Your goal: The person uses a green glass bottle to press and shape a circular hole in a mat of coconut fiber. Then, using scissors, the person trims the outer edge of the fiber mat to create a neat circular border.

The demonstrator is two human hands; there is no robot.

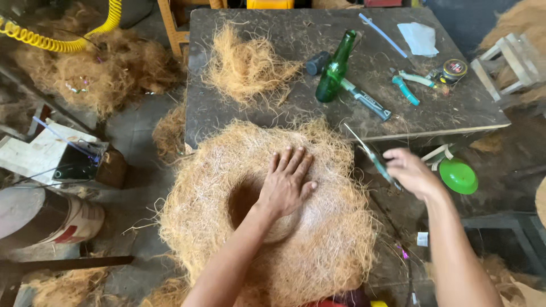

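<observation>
Two hands: ours, both over the near work.
Left hand (286,185): fingers spread, palm flat on the fibre ring (267,216).
Right hand (410,172): closed around scissors (372,156), right of ring.
Fibre ring: against table (455,108) near edge.
Green bottle (335,68): lying far on table.

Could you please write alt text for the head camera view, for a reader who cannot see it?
A person's left hand presses flat on a large hollowed mound of coconut fibre, while the right hand holds scissors beside it. Behind, a dark worktable carries a green glass bottle, loose fibre and hand tools.
</observation>
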